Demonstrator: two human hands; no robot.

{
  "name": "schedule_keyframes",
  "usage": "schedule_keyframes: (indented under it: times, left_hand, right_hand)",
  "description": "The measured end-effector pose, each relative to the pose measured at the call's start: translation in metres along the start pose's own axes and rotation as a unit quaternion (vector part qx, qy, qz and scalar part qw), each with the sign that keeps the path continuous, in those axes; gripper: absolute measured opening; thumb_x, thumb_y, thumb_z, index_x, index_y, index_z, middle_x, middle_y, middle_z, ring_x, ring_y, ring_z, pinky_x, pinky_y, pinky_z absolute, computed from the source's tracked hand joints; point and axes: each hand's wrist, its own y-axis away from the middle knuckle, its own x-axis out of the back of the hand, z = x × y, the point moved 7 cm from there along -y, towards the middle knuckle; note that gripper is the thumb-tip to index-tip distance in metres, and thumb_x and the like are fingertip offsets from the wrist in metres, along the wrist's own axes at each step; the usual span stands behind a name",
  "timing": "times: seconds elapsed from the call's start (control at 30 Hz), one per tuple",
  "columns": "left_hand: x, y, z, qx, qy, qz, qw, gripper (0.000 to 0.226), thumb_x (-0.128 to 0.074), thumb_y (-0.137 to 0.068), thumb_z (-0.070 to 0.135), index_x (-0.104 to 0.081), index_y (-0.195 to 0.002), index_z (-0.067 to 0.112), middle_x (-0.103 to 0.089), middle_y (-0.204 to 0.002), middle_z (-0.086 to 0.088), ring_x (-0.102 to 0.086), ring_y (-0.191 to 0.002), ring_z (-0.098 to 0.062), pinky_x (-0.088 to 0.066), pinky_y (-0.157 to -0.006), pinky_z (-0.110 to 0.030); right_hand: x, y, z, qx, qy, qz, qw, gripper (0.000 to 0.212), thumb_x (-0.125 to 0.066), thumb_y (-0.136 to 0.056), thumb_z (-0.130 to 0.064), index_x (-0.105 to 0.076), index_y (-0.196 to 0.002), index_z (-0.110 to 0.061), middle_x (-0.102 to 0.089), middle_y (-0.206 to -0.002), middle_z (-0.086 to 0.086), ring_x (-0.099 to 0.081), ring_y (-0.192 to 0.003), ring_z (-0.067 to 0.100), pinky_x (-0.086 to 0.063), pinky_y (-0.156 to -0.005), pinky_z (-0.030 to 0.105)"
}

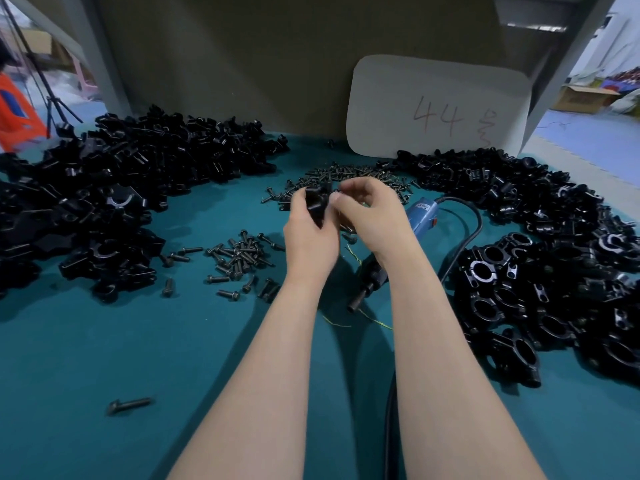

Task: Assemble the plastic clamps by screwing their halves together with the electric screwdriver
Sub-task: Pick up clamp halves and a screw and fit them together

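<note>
Lying far left of the screwdriver (420, 216), a heap of loose halves (104, 188) covers the mat (104, 358). Nearer the screwdriver, also on its left, is a scatter of screws (239, 258). Just left of the screwdriver, the left hand (308, 237) grips a clamp (317, 202), fingers curled round it, clear of the mat. The right hand (372, 213), above the screwdriver's blue body, has its fingers curled and their tips pinched against the clamp; whether they hold a screw cannot be told. The screwdriver lies idle, bit end toward the viewer, its cord (479, 226) looping off to its right. Right of it, finished clamps (540, 299) are piled.

Likely step: seating a screw by hand before driving.

Risks:
- A screw started crooked would cross-thread the plastic under power.
- Halves shifting in the one-handed grip would misalign the holes.
- A dropped screw would be lost among the scatter.
- The cord could drag finished clamps when the tool is lifted.
</note>
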Motion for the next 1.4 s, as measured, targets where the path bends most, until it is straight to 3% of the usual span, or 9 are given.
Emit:
schedule_keyframes:
  times: [0.13, 0.23, 0.37, 0.6, 0.73, 0.87, 0.97, 1.17, 1.4]
  left_hand:
    - [0.018, -0.007, -0.011, 0.137, 0.293, 0.060, 0.944, 0.003, -0.053, -0.098, 0.015, -0.053, -0.097, 0.012, -0.064, -0.094, -0.007, -0.066, -0.084, -0.015, -0.056, -0.085, -0.025]
    - [0.022, -0.008, -0.018, 0.202, 0.447, 0.067, 0.869, 0.008, -0.053, -0.099, 0.011, -0.051, -0.097, 0.004, -0.062, -0.096, -0.019, -0.066, -0.086, -0.021, -0.058, -0.078, -0.022]
    - [0.019, -0.005, -0.019, 0.229, 0.491, 0.055, 0.839, 0.011, -0.053, -0.098, 0.010, -0.051, -0.106, 0.003, -0.061, -0.103, -0.023, -0.064, -0.094, -0.024, -0.058, -0.081, -0.024]
    - [0.013, -0.005, -0.014, 0.189, 0.419, 0.035, 0.887, 0.002, -0.053, -0.098, 0.008, -0.053, -0.099, 0.006, -0.057, -0.108, -0.011, -0.064, -0.089, -0.016, -0.053, -0.089, -0.021]
    - [0.010, -0.007, -0.016, 0.150, 0.295, 0.024, 0.943, 0.018, -0.057, -0.096, 0.010, -0.054, -0.114, 0.007, -0.060, -0.097, 0.001, -0.064, -0.087, -0.010, -0.052, -0.084, -0.018]
    - [0.007, -0.005, -0.016, 0.121, 0.125, 0.017, 0.985, 0.020, -0.058, -0.095, 0.019, -0.055, -0.113, 0.010, -0.064, -0.107, -0.005, -0.062, -0.105, -0.024, -0.048, -0.100, -0.040]
    - [0.007, -0.004, -0.012, 0.099, 0.048, 0.014, 0.994, 0.026, -0.055, -0.097, 0.024, -0.053, -0.119, 0.009, -0.065, -0.113, -0.008, -0.062, -0.109, -0.026, -0.047, -0.100, -0.044]
    - [0.003, 0.001, -0.005, 0.042, -0.059, 0.002, 0.997, 0.023, -0.052, -0.098, 0.034, -0.049, -0.110, 0.015, -0.067, -0.099, 0.000, -0.064, -0.089, -0.016, -0.043, -0.070, -0.025]
    - [0.001, 0.001, -0.004, 0.030, -0.126, -0.001, 0.992, 0.026, -0.051, -0.096, 0.042, -0.048, -0.101, 0.017, -0.057, -0.083, 0.007, -0.056, -0.072, -0.006, -0.036, -0.053, -0.018]
  right_hand:
    - [0.017, -0.003, 0.010, -0.037, 0.176, 0.088, 0.980, 0.022, -0.050, -0.094, -0.012, -0.064, -0.111, -0.014, -0.067, -0.107, 0.002, -0.056, -0.090, 0.014, -0.043, -0.080, 0.023]
    - [-0.003, -0.009, 0.020, -0.106, 0.335, -0.005, 0.936, 0.025, -0.051, -0.088, -0.004, -0.064, -0.109, -0.008, -0.065, -0.109, 0.010, -0.057, -0.092, 0.025, -0.043, -0.073, 0.028]
    - [-0.023, -0.013, 0.020, -0.150, 0.444, -0.077, 0.880, 0.008, -0.052, -0.085, -0.003, -0.046, -0.086, -0.009, -0.051, -0.089, 0.009, -0.048, -0.080, 0.027, -0.040, -0.068, 0.031]
    - [-0.027, -0.016, 0.021, -0.136, 0.430, -0.071, 0.890, 0.005, -0.053, -0.086, -0.002, -0.050, -0.087, -0.005, -0.056, -0.091, 0.012, -0.052, -0.080, 0.028, -0.042, -0.068, 0.032]
    - [-0.002, -0.017, 0.014, -0.081, 0.180, 0.064, 0.978, 0.013, -0.049, -0.093, -0.005, -0.054, -0.105, -0.007, -0.063, -0.107, 0.011, -0.063, -0.098, 0.027, -0.050, -0.087, 0.032]
    - [0.010, -0.010, 0.003, -0.040, -0.009, 0.082, 0.996, 0.012, -0.059, -0.090, -0.007, -0.061, -0.085, -0.017, -0.065, -0.074, -0.002, -0.068, -0.067, 0.011, -0.056, -0.069, 0.029]
    - [0.007, -0.008, -0.003, -0.032, -0.060, 0.037, 0.997, 0.023, -0.064, -0.084, -0.002, -0.063, -0.075, -0.023, -0.069, -0.077, 0.002, -0.070, -0.085, 0.023, -0.055, -0.086, 0.039]
    - [0.004, -0.005, -0.013, 0.028, -0.028, 0.035, 0.999, 0.023, -0.064, -0.087, -0.005, -0.062, -0.077, -0.026, -0.067, -0.079, -0.004, -0.068, -0.081, 0.017, -0.056, -0.084, 0.033]
    - [0.000, -0.001, -0.019, 0.063, 0.010, 0.048, 0.997, 0.022, -0.066, -0.086, -0.008, -0.061, -0.074, -0.026, -0.065, -0.073, -0.010, -0.061, -0.065, -0.003, -0.043, -0.050, 0.005]
